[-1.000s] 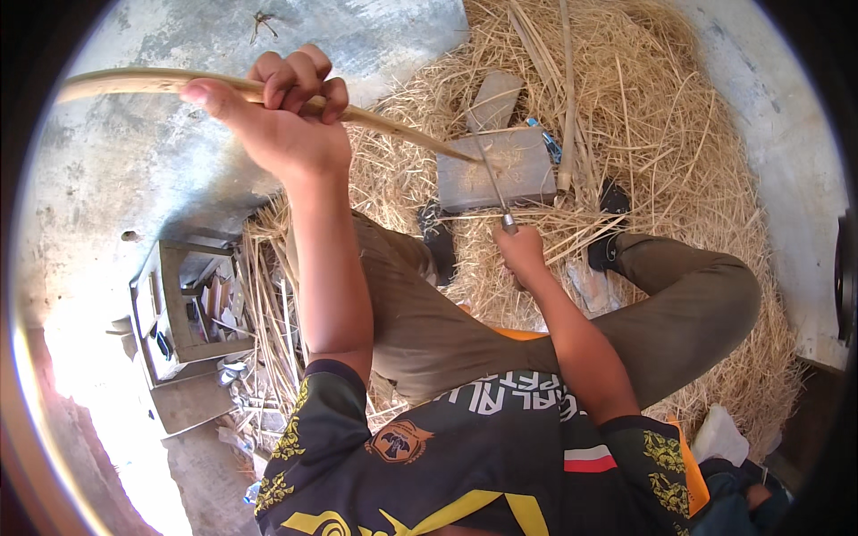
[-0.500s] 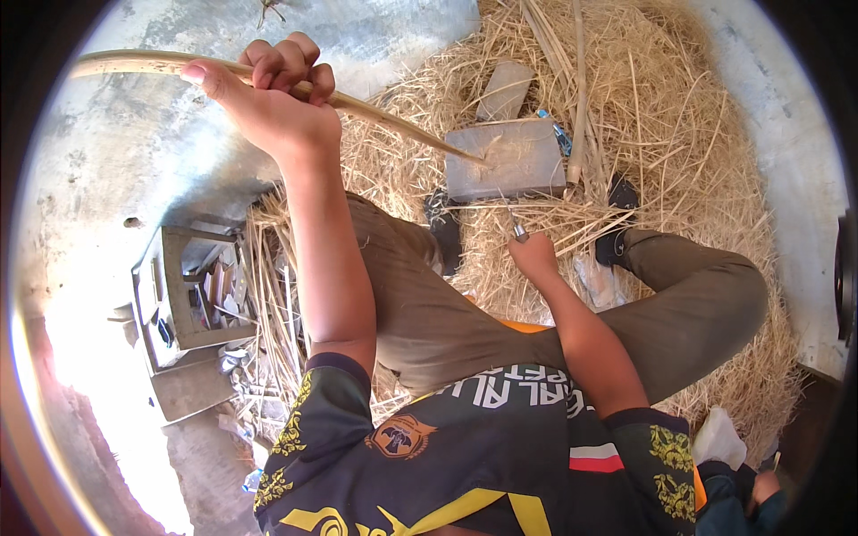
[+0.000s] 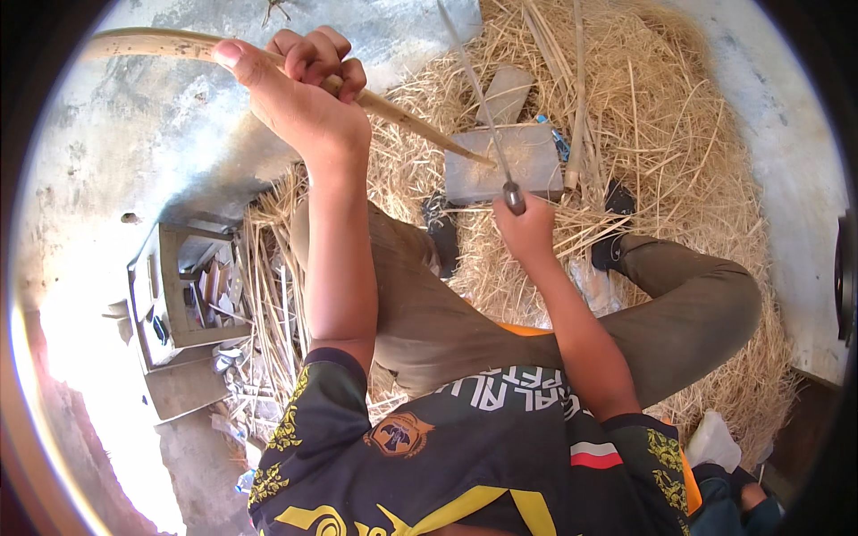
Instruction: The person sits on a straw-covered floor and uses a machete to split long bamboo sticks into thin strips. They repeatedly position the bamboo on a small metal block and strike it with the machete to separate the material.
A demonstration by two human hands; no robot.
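"Above the middle of the frame, what's different from half a second ago?"

"Mostly the long-bladed tool (image 3: 483, 103). In the earlier view little of its blade shows; now it stretches up across the grey block (image 3: 539, 170) toward the top edge, passing just right of the tip of the pale strip (image 3: 161, 43). The right hand (image 3: 527, 230) also sits higher, close to the block's lower edge."

"And what does that mean for the work?"

"My reading — the blade is back alongside the strip's tip rather than clear of it. Whether the two touch, I can't tell."

"Where does the strip lie?"

"It runs from the upper left of the frame, through the left hand (image 3: 308, 105), and slants down to the block, where its tip appears to rest. That tip keeps nearly the same spot, though the left hand is a little farther right."

"How are the hands set?"

"Both are closed. The left curls its fingers round the strip, thumb laid along it toward the upper left, forearm rising almost straight up the picture. The right grips the tool's handle in a fist — its forearm slants up and leftward from right of lower centre."
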